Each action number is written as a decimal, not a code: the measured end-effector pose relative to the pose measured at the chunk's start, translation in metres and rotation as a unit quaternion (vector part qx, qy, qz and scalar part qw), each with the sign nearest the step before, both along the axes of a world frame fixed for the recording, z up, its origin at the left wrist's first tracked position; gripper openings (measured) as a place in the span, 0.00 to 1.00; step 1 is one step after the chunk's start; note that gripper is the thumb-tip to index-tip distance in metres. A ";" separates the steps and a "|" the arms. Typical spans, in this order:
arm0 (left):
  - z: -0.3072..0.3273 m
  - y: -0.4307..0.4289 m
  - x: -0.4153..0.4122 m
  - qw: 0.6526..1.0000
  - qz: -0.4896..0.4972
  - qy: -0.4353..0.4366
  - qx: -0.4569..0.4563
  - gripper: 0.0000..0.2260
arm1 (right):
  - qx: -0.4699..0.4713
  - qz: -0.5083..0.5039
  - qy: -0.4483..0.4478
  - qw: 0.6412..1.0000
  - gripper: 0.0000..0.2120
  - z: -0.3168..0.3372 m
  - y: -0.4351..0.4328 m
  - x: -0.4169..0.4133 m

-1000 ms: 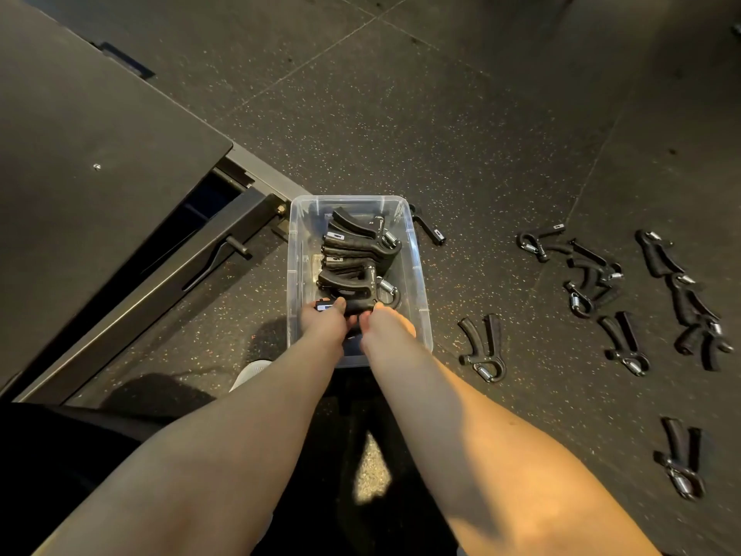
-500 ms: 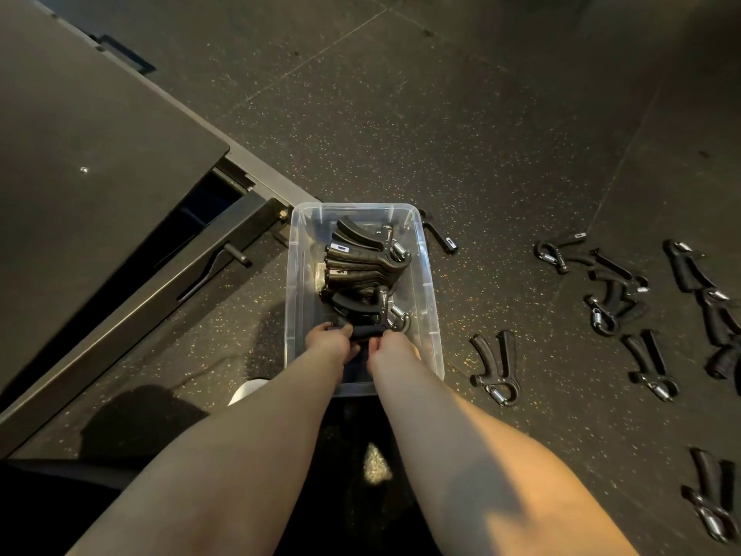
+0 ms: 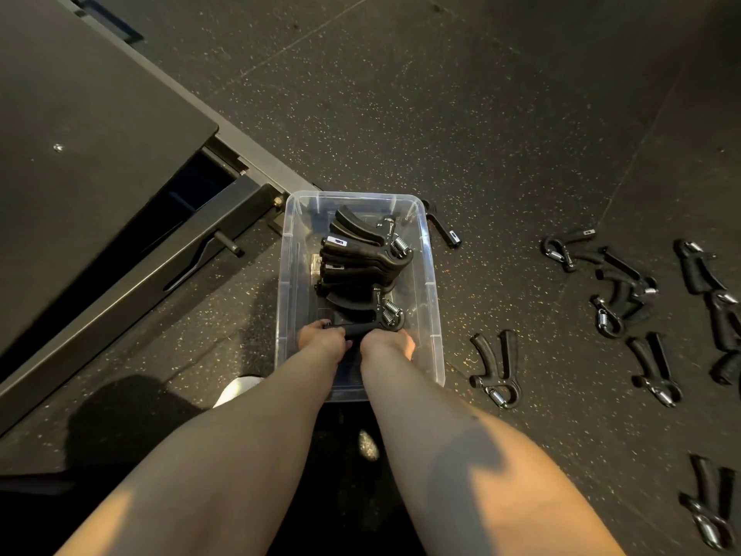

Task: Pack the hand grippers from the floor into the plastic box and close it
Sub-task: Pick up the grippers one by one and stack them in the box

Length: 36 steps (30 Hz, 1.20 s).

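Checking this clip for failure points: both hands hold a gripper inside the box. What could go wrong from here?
1. The stacked grippers lie loosely in the plastic box; with many floor grippers left, the pile may rise above the rim and block closing.
2. The lone gripper behind the box's far corner could be missed.

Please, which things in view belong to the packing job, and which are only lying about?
Job: plastic box; stacked grippers inside; held gripper, in left hand and right hand; loose grippers on floor.
Lying about: dark platform; metal rail; white shoe tip.
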State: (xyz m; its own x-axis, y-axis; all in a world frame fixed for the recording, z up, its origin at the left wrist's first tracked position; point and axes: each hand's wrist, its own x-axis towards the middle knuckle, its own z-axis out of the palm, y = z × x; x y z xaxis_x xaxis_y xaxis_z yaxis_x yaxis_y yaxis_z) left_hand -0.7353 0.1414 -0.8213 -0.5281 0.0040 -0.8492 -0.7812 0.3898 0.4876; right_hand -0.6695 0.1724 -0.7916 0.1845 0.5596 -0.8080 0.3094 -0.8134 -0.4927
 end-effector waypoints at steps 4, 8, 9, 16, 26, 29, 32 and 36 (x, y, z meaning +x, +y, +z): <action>0.002 0.001 0.000 1.000 0.000 -0.003 0.011 0.18 | -0.004 0.075 -0.038 0.996 0.29 0.000 -0.002 -0.009; 0.001 0.002 -0.002 1.000 0.015 -0.019 0.010 0.22 | -0.028 0.088 -0.050 0.994 0.30 -0.009 0.000 -0.009; -0.003 0.001 -0.003 1.000 0.003 -0.018 0.007 0.22 | -0.033 0.103 -0.043 0.993 0.30 -0.014 0.001 -0.010; -0.021 -0.003 -0.003 0.993 -0.115 0.022 -0.034 0.26 | -0.024 0.087 -0.017 0.996 0.22 -0.062 0.005 -0.009; -0.030 -0.001 -0.007 0.986 -0.136 0.047 -0.079 0.19 | -0.045 0.268 -0.080 0.959 0.39 -0.015 0.003 -0.009; -0.025 -0.004 -0.008 0.980 -0.163 0.052 -0.097 0.17 | -0.054 0.286 -0.074 0.954 0.34 -0.018 0.002 -0.011; -0.021 -0.009 0.000 0.872 -0.434 0.108 -0.196 0.17 | -0.055 0.265 -0.073 0.960 0.31 -0.025 0.004 -0.009; -0.029 -0.002 -0.008 0.976 -0.178 0.036 -0.123 0.15 | -0.063 0.250 -0.059 0.965 0.32 -0.022 0.005 -0.011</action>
